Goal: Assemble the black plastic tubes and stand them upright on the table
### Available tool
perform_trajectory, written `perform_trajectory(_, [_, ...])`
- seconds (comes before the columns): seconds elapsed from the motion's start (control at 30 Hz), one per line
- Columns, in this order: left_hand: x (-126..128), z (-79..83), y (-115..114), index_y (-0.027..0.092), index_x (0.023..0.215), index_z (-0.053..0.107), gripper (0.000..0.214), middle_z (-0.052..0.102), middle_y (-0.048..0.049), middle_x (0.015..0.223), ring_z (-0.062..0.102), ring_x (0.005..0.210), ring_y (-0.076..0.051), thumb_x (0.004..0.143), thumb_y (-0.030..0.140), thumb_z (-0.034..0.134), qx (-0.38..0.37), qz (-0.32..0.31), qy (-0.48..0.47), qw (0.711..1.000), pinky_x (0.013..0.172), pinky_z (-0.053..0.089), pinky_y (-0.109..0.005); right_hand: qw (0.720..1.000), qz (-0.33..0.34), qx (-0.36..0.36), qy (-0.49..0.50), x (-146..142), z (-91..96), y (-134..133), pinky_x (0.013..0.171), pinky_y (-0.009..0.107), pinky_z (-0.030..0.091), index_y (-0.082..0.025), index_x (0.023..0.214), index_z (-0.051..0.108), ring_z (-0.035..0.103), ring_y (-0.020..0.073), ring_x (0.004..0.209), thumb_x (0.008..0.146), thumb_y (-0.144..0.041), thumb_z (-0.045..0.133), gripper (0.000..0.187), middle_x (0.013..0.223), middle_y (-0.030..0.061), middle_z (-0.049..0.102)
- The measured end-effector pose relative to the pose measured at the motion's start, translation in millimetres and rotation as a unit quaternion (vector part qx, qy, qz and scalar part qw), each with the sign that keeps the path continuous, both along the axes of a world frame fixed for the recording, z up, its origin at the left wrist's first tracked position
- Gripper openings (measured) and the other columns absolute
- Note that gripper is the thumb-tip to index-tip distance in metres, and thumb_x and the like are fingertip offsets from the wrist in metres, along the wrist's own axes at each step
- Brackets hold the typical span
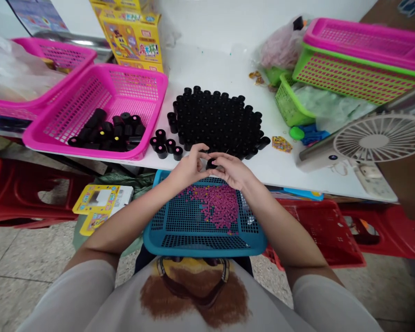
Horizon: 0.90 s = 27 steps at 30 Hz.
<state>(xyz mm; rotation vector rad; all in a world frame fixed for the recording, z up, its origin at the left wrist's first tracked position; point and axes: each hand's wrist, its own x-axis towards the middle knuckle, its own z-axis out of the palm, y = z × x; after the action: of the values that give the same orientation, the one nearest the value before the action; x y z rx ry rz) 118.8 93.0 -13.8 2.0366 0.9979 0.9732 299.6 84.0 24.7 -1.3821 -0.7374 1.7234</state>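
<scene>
Between my two hands, at the table's front edge, is a small black cylinder [211, 164] with a hint of pink on its top. My left hand [192, 164] curls its thumb and fingers around one side of it. From the other side my right hand [232, 168] grips it, fingertips pressed at the top. Just beyond stands a dense cluster of similar black cylinders [217, 117], upright. Left of that, several black cylinders with pink centres [161, 150] form a small group. On my lap a blue basket [180, 249] holds many small pink pieces [223, 207] and a few yellow ones.
A pink basket [155, 99] at the left contains more black cylinders, some with yellow or pink dots. Yellow boxes [134, 39] stand behind it. At the right are a small fan [373, 140], a green basket [290, 106] and stacked baskets [359, 69]. Red stools flank the table.
</scene>
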Motion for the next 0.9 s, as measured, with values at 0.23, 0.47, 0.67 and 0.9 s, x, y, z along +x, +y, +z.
perform_trajectory(0.23, [0, 4.4, 0, 0.020, 0.131, 0.043, 0.060, 0.077, -0.0050, 0.113, 0.057, 0.055, -0.003, 0.084, 0.017, 0.079, 0.000, 0.004, 0.026, 1.000, 0.053, 0.044, -0.017, 1.000, 0.012, -0.008, 0.016, 2, 2.1, 5, 0.069, 0.019, 0.070, -0.014, 0.098, 0.073, 0.071, 0.0085, 0.062, 0.086, 0.001, 0.065, 0.020, 0.086, 0.0023, 0.072])
perform_trajectory(0.47, [0, 1.2, 0, 0.018, 0.135, 0.046, 0.060, 0.078, -0.0065, 0.113, 0.061, 0.058, -0.005, 0.086, 0.020, 0.080, 0.000, 0.006, 0.022, 1.000, 0.058, 0.048, -0.019, 0.999, 0.013, -0.003, 0.031, 4, -1.9, 5, 0.070, 0.015, 0.068, -0.015, 0.098, 0.073, 0.072, 0.0074, 0.064, 0.089, -0.002, 0.068, 0.016, 0.085, 0.0009, 0.074])
perform_trajectory(0.67, [-6, 9.7, -1, 0.019, 0.135, 0.061, 0.049, 0.079, -0.0076, 0.117, 0.073, 0.079, -0.015, 0.090, 0.020, 0.079, 0.097, 0.002, 0.116, 0.988, 0.075, 0.058, -0.028, 0.999, 0.013, 0.031, 0.036, 1, -1.3, -8, 0.076, 0.024, 0.070, -0.018, 0.117, 0.067, 0.074, 0.0098, 0.070, 0.089, -0.008, 0.071, 0.030, 0.095, 0.0014, 0.074])
perform_trajectory(0.9, [-44, 18.5, -4, 0.015, 0.121, 0.077, 0.027, 0.077, -0.0165, 0.121, 0.067, 0.108, -0.034, 0.102, 0.029, 0.065, 0.251, 0.161, 0.290, 0.909, 0.096, 0.058, -0.051, 0.958, 0.156, 0.189, -0.151, -7, -26.1, -53, 0.072, 0.030, 0.064, -0.021, 0.115, 0.063, 0.068, 0.0104, 0.075, 0.093, -0.022, 0.064, 0.022, 0.128, 0.0084, 0.060])
